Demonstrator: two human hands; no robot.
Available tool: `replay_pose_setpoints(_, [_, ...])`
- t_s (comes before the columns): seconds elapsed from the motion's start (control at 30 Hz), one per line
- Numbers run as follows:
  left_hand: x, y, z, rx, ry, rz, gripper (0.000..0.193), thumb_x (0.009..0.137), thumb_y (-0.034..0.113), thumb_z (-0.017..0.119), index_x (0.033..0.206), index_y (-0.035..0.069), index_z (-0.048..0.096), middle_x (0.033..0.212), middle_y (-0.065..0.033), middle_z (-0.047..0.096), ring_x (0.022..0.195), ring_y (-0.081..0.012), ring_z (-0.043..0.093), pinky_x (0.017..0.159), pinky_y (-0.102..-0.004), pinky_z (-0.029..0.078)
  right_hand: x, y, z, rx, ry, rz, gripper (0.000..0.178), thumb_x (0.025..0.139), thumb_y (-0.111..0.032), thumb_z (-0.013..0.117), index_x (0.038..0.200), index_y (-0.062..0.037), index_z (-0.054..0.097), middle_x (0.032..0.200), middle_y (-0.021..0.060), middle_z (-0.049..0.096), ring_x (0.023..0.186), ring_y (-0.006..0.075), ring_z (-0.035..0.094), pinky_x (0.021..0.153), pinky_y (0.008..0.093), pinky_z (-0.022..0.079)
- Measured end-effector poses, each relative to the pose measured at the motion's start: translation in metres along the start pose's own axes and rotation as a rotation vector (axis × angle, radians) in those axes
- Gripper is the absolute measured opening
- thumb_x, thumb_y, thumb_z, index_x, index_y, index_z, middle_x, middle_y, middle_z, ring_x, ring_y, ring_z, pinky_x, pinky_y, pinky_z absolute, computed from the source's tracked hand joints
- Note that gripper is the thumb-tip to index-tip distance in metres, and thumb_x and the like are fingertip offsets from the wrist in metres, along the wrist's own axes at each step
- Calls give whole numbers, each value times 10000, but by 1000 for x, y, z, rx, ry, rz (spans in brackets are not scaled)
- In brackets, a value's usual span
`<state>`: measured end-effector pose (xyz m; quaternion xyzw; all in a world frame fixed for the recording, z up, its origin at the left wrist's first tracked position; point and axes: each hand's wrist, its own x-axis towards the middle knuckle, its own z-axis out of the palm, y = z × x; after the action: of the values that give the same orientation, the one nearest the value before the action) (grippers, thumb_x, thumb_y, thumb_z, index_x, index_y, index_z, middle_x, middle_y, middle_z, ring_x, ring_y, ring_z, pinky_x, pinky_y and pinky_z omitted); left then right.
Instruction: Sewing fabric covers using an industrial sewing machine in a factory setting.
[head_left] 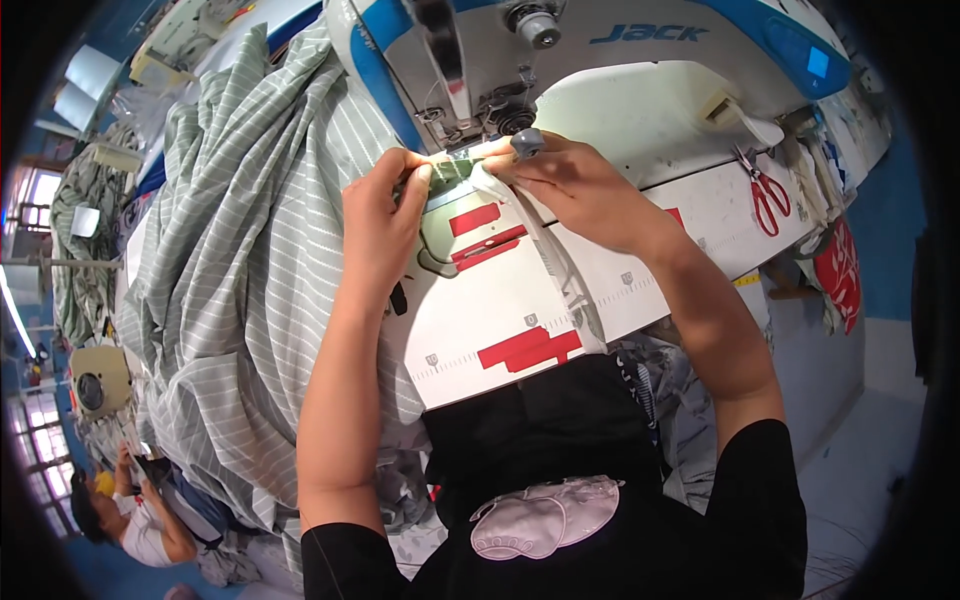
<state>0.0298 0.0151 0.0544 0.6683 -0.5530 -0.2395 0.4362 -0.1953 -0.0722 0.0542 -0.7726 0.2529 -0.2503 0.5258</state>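
Under the head of a white and blue sewing machine [640,70], both my hands grip a short green piece of striped cloth [455,172] close to the needle area. My left hand [385,205] pinches its left end between thumb and fingers. On the other side, my right hand [585,195] is closed on the right end, with fingers partly hidden behind a grey knob. A narrow pale strip of fabric [558,270] runs from beside the right fingers down over the front edge of the worktop. The needle itself cannot be made out.
Grey-green striped fabric [240,300] lies heaped left of my left arm. Red-handled scissors [768,200] rest on the white worktop [470,310], which bears red tape patches [525,348]. Folded cloths [835,170] stack at the far right. Another person [145,515] sits at lower left.
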Motion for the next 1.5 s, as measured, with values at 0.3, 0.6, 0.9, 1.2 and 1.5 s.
replay_pose_setpoints(0.3, [-7,-5,-3,316,-65,406,236,839,-14,620,1016,128,685,1108,-7,697,1047,-181,617,993,-388,312,2,-12,-9,-164,66,158,237,977,-106,676,1197,-20,654,1251,7,647,1035,58,587,852,230,501])
replay_pose_setpoints(0.6, [-9,0,-5,374,-110,419,298,788,-31,632,1032,132,684,1202,2,690,1149,-190,587,1032,-401,289,-14,-16,-22,-67,201,-35,255,964,-78,679,1206,-3,655,1276,66,628,1046,102,594,900,242,502])
replay_pose_setpoints(0.9, [-6,4,-7,306,-38,414,214,859,28,688,1056,112,686,1184,-32,675,1110,-218,613,989,-394,353,-54,-59,-16,-201,0,-221,233,913,-66,675,1131,-2,730,1159,146,698,1014,265,668,895,380,547])
replay_pose_setpoints(1.2, [9,-9,-42,10,382,362,272,878,-22,667,1136,61,693,1266,-129,654,1200,-323,594,986,-387,478,-108,-187,3,765,-404,-767,133,932,-54,676,976,41,758,864,193,704,613,221,607,521,289,463])
replay_pose_setpoints(1.5, [-25,-74,-195,1194,-100,-175,622,955,466,614,1478,152,496,1306,-292,598,1122,-454,634,948,-521,511,-155,-226,16,943,-500,-805,128,954,-51,665,1022,-49,774,796,151,681,497,159,549,415,261,387])
